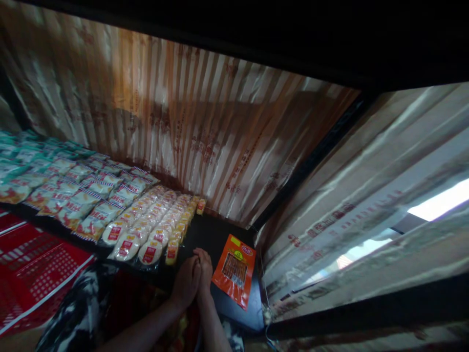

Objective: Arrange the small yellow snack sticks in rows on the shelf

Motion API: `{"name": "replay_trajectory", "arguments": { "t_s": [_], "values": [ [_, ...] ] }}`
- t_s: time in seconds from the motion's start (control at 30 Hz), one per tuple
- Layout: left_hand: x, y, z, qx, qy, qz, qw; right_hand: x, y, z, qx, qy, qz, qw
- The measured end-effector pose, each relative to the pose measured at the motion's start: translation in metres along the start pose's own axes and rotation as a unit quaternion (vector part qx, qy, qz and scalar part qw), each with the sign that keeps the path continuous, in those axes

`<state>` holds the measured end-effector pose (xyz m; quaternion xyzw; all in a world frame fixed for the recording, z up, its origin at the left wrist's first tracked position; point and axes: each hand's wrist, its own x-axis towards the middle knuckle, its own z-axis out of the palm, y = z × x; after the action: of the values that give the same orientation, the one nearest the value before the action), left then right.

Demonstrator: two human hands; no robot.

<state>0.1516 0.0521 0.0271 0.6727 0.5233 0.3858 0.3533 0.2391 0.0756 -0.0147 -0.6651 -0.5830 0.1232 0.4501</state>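
My left hand (186, 278) and my right hand (205, 270) are brought together above the front edge of the black shelf (205, 234). Both look closed, the fingers folded against each other; whatever lies between them, if anything, is hidden. An orange packet of brown sticks (234, 269) lies flat just right of my right hand. Left of my hands is a row of small yellow packets (172, 252), standing beside rows of round white wrapped cakes (150, 249).
White snack bags (97, 215) and green bags (22, 156) fill the shelf's left part. A red basket (36, 264) stands at lower left. Striped printed plastic sheeting (183, 122) covers the back and right side, held by a dark frame post (311, 159).
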Motion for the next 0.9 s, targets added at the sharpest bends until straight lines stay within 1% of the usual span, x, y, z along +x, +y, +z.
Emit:
{"name": "replay_trajectory", "arguments": {
  "t_s": [0.1, 0.17, 0.37, 0.5, 0.63, 0.7, 0.8, 0.9],
  "values": [
    [-0.011, -0.007, -0.007, -0.007, -0.013, 0.038, 0.999, -0.013, 0.0, 0.0, 0.005, 0.001, -0.004, 1.0],
    [-0.014, -0.007, -0.011, -0.01, -0.018, 0.048, 0.999, -0.019, -0.002, 0.0, 0.007, 0.008, -0.002, 1.0],
    [-0.013, -0.003, -0.016, -0.011, -0.03, 0.057, 0.998, -0.021, -0.008, -0.003, 0.002, 0.005, -0.009, 1.0],
    [-0.015, -0.011, -0.016, -0.012, -0.031, 0.054, 0.998, -0.025, -0.01, -0.003, 0.006, 0.006, -0.011, 1.0],
    [-0.02, -0.015, -0.02, -0.024, -0.041, 0.057, 0.997, -0.033, -0.01, -0.004, 0.026, 0.016, -0.027, 0.999],
    [-0.025, -0.014, -0.024, -0.04, -0.044, 0.05, 0.997, -0.038, -0.01, -0.006, 0.033, 0.009, -0.027, 0.999],
    [-0.035, -0.011, -0.033, -0.078, -0.053, 0.016, 0.995, -0.051, -0.016, -0.008, 0.036, -0.002, -0.016, 0.999],
    [-0.049, -0.014, -0.045, -0.111, -0.074, -0.017, 0.991, -0.072, -0.029, -0.01, 0.042, 0.017, 0.002, 0.999]
  ]
}}
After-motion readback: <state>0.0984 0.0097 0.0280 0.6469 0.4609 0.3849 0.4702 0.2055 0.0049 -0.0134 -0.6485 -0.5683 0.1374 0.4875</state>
